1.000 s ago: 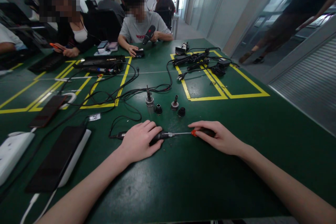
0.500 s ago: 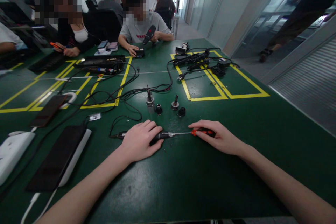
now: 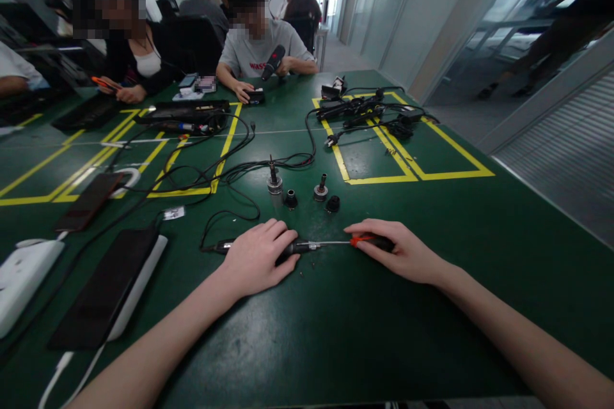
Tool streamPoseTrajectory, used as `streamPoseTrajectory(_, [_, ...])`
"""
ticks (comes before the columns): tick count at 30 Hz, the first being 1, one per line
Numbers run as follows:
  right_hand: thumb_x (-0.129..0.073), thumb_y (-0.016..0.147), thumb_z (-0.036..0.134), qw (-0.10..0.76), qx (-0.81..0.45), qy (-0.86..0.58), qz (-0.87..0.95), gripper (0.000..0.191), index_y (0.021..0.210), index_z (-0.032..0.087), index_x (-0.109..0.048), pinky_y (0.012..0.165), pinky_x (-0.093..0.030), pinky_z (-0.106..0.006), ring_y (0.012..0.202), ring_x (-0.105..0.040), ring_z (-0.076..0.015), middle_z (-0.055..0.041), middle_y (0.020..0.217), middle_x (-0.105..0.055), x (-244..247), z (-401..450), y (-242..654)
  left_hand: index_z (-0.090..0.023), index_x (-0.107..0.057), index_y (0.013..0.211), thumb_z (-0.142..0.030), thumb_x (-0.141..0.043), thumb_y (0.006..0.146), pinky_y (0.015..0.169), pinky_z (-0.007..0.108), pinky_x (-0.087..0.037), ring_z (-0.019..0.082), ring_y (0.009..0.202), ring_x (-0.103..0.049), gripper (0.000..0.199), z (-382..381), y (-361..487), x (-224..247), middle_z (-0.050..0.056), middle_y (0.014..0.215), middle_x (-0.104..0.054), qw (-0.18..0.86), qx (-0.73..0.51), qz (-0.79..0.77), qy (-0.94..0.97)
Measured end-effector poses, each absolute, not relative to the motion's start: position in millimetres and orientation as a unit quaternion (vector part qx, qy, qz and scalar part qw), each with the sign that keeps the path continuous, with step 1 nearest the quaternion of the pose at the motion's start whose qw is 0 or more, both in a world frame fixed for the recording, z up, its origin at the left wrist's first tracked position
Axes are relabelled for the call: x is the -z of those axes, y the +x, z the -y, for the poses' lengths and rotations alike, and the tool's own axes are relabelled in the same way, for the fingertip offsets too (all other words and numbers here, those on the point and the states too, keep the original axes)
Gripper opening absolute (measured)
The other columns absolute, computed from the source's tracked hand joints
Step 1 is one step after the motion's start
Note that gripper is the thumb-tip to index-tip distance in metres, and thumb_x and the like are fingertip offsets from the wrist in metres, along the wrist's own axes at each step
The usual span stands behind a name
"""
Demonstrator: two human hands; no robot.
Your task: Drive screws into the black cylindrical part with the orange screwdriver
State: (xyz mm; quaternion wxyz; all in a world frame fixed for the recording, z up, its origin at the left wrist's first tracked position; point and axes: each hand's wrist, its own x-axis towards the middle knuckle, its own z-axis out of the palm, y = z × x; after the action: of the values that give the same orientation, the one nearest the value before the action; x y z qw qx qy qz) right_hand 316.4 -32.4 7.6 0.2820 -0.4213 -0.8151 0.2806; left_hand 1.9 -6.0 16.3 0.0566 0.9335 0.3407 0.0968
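Observation:
Under my left hand (image 3: 261, 254) lies a black corded tool handle (image 3: 303, 246), its fingers wrapped over it and pressing it to the table. A short metal end sticks out of that handle to the right. My right hand (image 3: 391, 246) grips the red-and-black handle of a screwdriver (image 3: 357, 241) between thumb and fingers. The thin shaft lies level, its tip meeting the handle's metal end; whether it sits in a screw I cannot tell. Beyond the hands stand a metal part with a spike (image 3: 275, 184), a shorter metal part (image 3: 321, 189) and two black collars (image 3: 290, 199).
Tiny bits (image 3: 302, 273) lie near my left thumb. A black phone-like slab (image 3: 103, 287) and a white power strip (image 3: 29, 281) are at the left. Black cables (image 3: 230, 172) cross the green table (image 3: 336, 345). Opposite, a person (image 3: 266, 45) holds a black tool.
The screwdriver handle has turned slightly in my right fingers, showing more red on top. My left hand and the black handle stay in place.

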Motion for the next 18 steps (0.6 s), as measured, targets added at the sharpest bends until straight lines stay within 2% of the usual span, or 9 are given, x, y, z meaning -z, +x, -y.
streamPoseTrajectory(6, [-0.066, 0.097, 0.035, 0.298, -0.278, -0.428, 0.807, 0.026, 0.118, 0.024, -0.074, 0.078, -0.062, -0.035, 0.087, -0.075, -0.0227, -0.0077, 0.101, -0.078, -11.4, 32.6, 315.5, -0.018, -0.064, 0.116, -0.034, -0.057, 0.100, 0.081, 0.037, -0.056, 0.024, 0.095, -0.064, 0.024, 6.0, 2.5, -16.6, 0.007, 0.105, -0.068, 0.052, -0.087, -0.341, 0.935])
streamPoseTrajectory(13, [-0.054, 0.103, 0.032, 0.260, -0.295, -0.430, 0.812, 0.029, 0.120, 0.022, -0.075, 0.088, -0.062, -0.036, 0.097, -0.077, -0.0231, -0.0091, 0.110, -0.081, -11.8, 31.3, 312.7, -0.018, -0.065, 0.116, -0.035, -0.057, 0.100, 0.079, 0.036, -0.055, 0.024, 0.094, -0.064, 0.025, 5.1, 1.7, -15.5, 0.007, 0.104, -0.068, 0.034, -0.097, -0.327, 0.939])
streamPoseTrajectory(18, [-0.059, 0.100, 0.031, 0.281, -0.279, -0.413, 0.820, 0.026, 0.120, 0.021, -0.074, 0.080, -0.062, -0.033, 0.090, -0.076, -0.0215, -0.0087, 0.103, -0.079, -9.4, 31.5, 315.9, -0.018, -0.067, 0.115, -0.036, -0.057, 0.100, 0.077, 0.035, -0.054, 0.023, 0.091, -0.065, 0.026, 4.3, 0.3, -14.9, 0.007, 0.100, -0.069, 0.024, -0.120, -0.324, 0.938])
